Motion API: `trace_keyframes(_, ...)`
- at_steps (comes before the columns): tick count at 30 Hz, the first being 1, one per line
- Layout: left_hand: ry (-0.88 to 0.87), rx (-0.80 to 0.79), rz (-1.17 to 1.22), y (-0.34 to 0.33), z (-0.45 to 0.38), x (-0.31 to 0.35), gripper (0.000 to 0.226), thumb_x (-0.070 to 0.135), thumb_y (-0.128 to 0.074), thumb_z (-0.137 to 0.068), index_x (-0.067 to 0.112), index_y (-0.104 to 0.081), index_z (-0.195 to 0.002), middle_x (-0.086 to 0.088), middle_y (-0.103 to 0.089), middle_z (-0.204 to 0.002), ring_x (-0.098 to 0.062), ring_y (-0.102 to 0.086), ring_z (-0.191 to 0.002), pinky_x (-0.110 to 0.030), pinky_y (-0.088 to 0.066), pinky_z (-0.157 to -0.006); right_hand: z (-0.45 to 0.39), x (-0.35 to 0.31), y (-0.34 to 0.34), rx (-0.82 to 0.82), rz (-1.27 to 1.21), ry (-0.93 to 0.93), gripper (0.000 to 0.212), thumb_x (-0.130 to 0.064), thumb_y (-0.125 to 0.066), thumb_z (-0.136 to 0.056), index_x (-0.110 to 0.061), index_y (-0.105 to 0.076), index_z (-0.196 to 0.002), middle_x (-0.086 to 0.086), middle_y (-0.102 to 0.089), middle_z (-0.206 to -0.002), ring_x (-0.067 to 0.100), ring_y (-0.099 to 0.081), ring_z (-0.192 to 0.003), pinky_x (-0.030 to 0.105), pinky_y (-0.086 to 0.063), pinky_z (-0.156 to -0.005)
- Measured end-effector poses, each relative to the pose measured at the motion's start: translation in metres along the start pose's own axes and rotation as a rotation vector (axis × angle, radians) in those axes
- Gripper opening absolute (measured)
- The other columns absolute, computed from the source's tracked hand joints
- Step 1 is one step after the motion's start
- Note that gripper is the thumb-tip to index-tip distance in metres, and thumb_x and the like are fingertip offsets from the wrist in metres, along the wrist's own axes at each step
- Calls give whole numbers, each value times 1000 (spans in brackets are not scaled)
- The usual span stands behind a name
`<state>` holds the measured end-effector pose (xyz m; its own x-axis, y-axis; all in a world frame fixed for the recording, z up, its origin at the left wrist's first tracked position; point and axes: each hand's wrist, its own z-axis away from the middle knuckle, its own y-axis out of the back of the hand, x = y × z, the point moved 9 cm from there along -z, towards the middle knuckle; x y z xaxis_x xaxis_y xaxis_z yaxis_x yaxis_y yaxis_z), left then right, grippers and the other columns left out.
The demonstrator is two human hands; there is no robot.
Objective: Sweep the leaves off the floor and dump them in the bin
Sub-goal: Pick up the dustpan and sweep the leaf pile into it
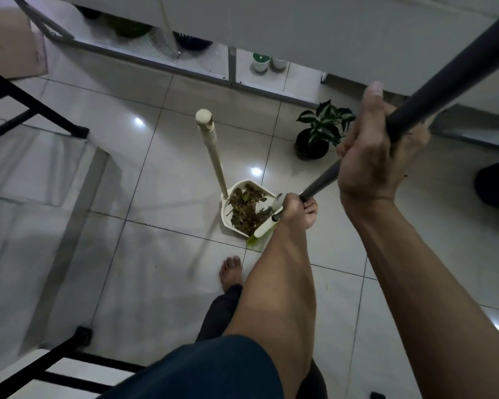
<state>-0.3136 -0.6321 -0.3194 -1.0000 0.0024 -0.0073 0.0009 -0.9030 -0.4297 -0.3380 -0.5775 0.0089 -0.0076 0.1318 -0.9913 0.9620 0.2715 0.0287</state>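
Both hands wrapped round long dark grey broom handle (444,82): right hand (378,151) high, left hand (298,208) low, fingers curled tight. Brown dry leaves (247,210) heaped in cream plastic dustpan (242,187) on glossy white tiled floor (162,174).

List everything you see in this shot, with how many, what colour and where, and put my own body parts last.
broom: one, dark grey handle, white head with green bristles, at the dustpan's right edge
dustpan: one, cream, long upright handle, mid floor
leaves: a pile, brown, in the dustpan
potted plant: one, green and white leaves, black pot, right of the dustpan
cups: two, pale, under the counter
box: one, brown, top left
black object: one, right edge, unclear what
floor: pale glossy tiles
left hand: grips the broom low
right hand: grips the broom higher
foot: one, bare, on the floor
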Motion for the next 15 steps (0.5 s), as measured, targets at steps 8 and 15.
trace_keyframes(8, -23, -68, 32, -27, 46, -12, 37, 8, -18, -100, 4, -47, -77, 1, -36, -46, -5, -27, -25, -16, -17, -25, -5, -52, 26, 18, 13, 12, 39, -38, -57, -92, -20, -45, -59, 4, -38, -49, 24, -36, -40, 44, -32, -38)
trace_keyframes(15, -81, 95, -444, -32, 65, -35, 22, 10, -30, -97, 7, -46, -83, -5, -46, -34, -9, -35, -24, -17, -28, -34, -17, -54, 57, -44, 90, 5, 49, -11, -60, -101, -22, -42, -57, -9, -38, -47, 2, -35, -36, 20, -30, -39)
